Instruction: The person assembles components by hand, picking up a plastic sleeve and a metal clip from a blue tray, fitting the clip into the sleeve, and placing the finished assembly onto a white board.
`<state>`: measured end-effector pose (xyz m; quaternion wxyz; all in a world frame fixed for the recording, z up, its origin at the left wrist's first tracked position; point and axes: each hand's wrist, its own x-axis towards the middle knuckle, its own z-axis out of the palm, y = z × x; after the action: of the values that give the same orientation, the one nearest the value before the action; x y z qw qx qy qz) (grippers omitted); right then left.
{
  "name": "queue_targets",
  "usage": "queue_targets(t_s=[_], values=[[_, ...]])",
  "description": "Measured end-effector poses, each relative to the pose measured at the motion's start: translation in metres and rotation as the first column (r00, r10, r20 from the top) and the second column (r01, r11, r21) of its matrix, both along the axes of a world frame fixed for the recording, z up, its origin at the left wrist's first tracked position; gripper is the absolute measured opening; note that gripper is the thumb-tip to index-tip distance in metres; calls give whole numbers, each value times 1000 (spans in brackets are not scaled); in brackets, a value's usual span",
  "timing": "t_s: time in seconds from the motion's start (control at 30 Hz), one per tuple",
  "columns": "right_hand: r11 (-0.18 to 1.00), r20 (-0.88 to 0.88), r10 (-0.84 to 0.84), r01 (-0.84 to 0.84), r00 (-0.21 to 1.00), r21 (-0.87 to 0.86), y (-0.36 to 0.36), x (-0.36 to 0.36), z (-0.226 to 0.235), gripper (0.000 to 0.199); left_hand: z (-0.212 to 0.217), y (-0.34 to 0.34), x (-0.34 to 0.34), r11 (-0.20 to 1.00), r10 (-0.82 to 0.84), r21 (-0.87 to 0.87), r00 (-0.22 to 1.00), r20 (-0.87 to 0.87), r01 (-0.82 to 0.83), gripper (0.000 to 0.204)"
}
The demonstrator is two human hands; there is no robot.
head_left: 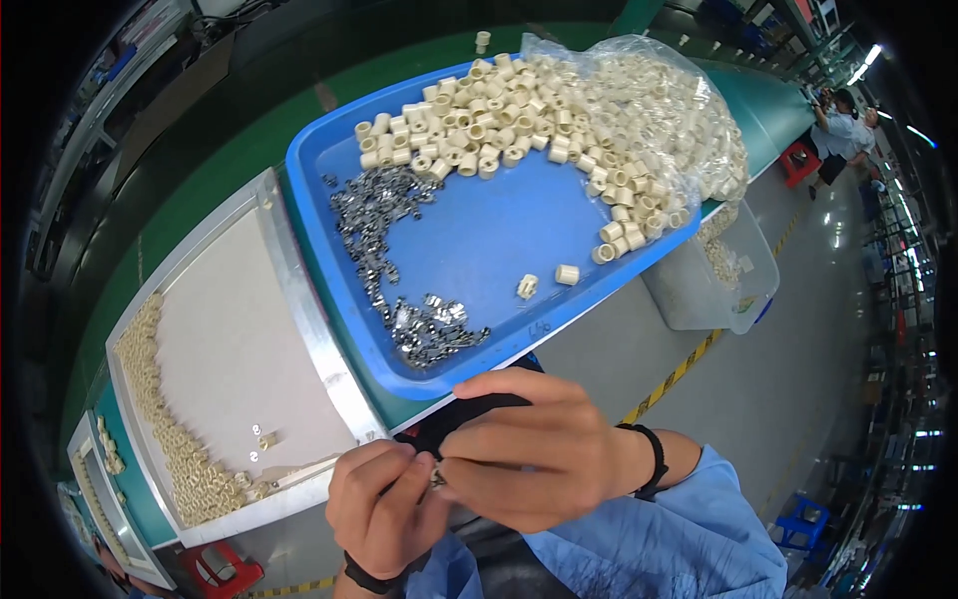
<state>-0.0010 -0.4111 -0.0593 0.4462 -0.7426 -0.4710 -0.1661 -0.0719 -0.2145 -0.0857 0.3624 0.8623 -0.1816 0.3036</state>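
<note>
My left hand [384, 504] and my right hand [544, 449] meet below the near rim of the blue tray [479, 230]. Their fingertips pinch a small metallic piece [437, 479] between them; the fingers cover most of it. Inside the tray, cream plastic sleeves [479, 120] are heaped along the far side. Small shiny metal clips [374, 215] lie in a band down the left side, with another clump [434, 329] at the near left corner. Two cream pieces, a notched one [527, 287] and a round sleeve [567, 275], lie apart near the front rim.
A clear plastic bag [669, 110] of sleeves rests on the tray's far right. To the left, a metal-framed board [239, 329] carries many small cream parts [180, 439]. A translucent bin [714, 275] stands right, red stools [220, 571] and a blue stool [801, 521] on the floor; people [838, 135] are far right.
</note>
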Motion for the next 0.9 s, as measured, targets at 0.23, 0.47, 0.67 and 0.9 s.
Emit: queue_targets(t_s=[0.23,0.47,0.67,0.9], values=[[897,76,-392,399,917,-190,-49,57,-8,21,-6,4,0,996,25,-81,986,-165,-38,38],[668,-5,-436,320,900,-672,-89,105,-11,17,-9,-6,17,997,6,-68,984,-177,-19,42],[623,-145,-339,106,930,-775,-95,118,-6,14,-6,-10,18,995,-49,-90,978,-203,32,40],[851,-356,-258,37,898,-523,-101,121,-12,10,-9,-9,21,993,-58,-113,977,-205,35,40]])
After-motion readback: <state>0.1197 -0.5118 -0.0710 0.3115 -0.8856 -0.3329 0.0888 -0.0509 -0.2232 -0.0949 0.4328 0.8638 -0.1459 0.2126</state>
